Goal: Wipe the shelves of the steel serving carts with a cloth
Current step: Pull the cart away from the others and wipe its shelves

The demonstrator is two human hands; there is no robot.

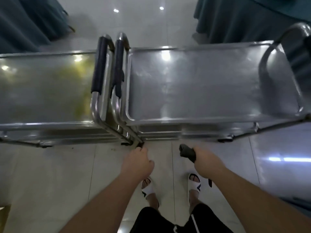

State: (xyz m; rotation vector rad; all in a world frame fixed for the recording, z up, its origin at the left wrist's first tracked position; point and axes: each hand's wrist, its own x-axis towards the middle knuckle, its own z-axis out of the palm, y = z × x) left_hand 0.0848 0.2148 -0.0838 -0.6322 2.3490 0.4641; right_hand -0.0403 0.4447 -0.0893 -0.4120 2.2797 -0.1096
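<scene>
Two steel serving carts stand side by side in front of me, handles touching in the middle. The left cart [42, 91] has yellowish smears on its top shelf near the handle. The right cart [202, 84] has a cleaner, shiny top shelf. My right hand [207, 162] grips a dark cloth [186, 153] below the right cart's front edge. My left hand [138, 163] hangs with curled fingers just below the carts' lower frame where the two meet; whether it touches the frame I cannot tell.
Dark padded handles [109, 64] rise between the carts. Teal draped tables stand at the back left [25, 22] and back right [244, 19]. Another steel surface [282, 162] lies at the right. My feet in white sandals [194, 181] stand on pale floor tiles.
</scene>
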